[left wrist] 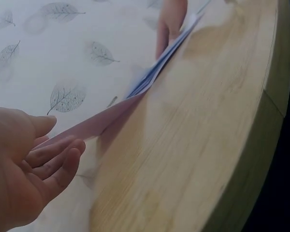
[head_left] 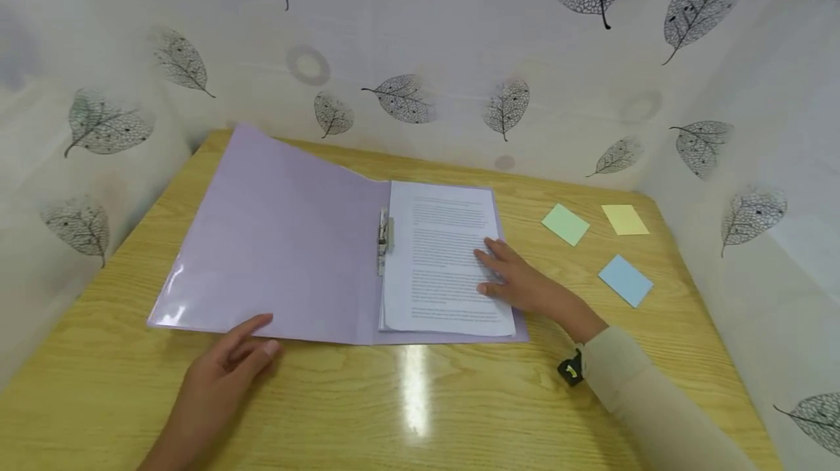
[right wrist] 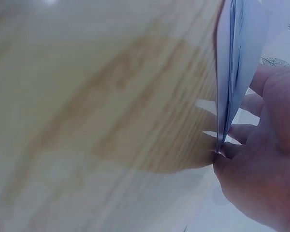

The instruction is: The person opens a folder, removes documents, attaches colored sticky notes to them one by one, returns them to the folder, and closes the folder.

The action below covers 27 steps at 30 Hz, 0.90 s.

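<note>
A lilac folder (head_left: pixel 289 238) lies spread on the wooden table, its left cover tilted up off the surface. On its right side is a stack of printed sheets (head_left: pixel 446 259), next to a metal clip (head_left: pixel 384 241) at the spine. My left hand (head_left: pixel 223 376) is at the cover's lower edge, a finger overlapping the cover and the thumb just outside the edge. In the left wrist view the fingers of that hand (left wrist: pixel 34 169) look loosely bent by the cover (left wrist: pixel 96 123). My right hand (head_left: pixel 515 281) rests on the sheets' right side, fingers spread.
Right of the folder lie a green paper square (head_left: pixel 566 224), a yellow one (head_left: pixel 625 219) and a blue one (head_left: pixel 625 281). A leaf-patterned covering (head_left: pixel 433 33) rises behind the table (head_left: pixel 341 405) and at both sides.
</note>
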Available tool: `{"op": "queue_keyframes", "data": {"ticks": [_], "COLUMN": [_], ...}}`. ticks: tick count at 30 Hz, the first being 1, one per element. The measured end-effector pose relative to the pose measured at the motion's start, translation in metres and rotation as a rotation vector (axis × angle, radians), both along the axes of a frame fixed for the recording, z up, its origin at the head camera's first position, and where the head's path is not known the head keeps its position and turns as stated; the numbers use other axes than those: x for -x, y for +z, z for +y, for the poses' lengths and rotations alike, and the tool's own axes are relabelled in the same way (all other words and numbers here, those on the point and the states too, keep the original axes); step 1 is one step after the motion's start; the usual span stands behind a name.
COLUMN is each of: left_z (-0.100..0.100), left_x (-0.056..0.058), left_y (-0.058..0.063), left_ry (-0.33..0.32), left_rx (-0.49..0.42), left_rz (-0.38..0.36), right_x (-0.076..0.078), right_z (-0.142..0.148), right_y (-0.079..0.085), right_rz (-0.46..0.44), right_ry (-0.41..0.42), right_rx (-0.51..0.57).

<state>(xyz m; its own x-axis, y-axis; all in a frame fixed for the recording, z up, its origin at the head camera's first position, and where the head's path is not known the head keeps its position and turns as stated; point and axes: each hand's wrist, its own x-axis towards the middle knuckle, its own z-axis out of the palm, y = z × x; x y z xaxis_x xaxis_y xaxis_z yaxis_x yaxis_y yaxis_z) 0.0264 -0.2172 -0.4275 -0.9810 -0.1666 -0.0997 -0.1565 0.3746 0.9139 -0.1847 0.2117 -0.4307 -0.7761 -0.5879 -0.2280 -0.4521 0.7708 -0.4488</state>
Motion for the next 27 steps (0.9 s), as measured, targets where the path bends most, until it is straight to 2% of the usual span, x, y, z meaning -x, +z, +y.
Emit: {"op": "queue_keyframes", "data": {"ticks": [7,14,21,27], "left_z": [0.015,0.021,0.016,0.003], "left_x": [0.015,0.027,0.039,0.049], "left_y": [0.002,0.002,0.001,0.006], "left_ry": [0.003,0.068,0.137,0.126], "left_rx": [0.043,0.078,0.087,0.112], "left_rz": [0.001,0.050,0.083,0.082], "right_x": [0.000,0.000,-0.003,-0.003], "right_z": [0.003,0.005,0.005,0.013], "right_y": [-0.002,-0.004,0.003,0.003], "right_rz": [-0.013,-0.012,0.046,0.065], "right_ry": [-0.002,0.002,0.018,0.013], "right_rx": [0.022,0.003,-0.037,-0.036]}}
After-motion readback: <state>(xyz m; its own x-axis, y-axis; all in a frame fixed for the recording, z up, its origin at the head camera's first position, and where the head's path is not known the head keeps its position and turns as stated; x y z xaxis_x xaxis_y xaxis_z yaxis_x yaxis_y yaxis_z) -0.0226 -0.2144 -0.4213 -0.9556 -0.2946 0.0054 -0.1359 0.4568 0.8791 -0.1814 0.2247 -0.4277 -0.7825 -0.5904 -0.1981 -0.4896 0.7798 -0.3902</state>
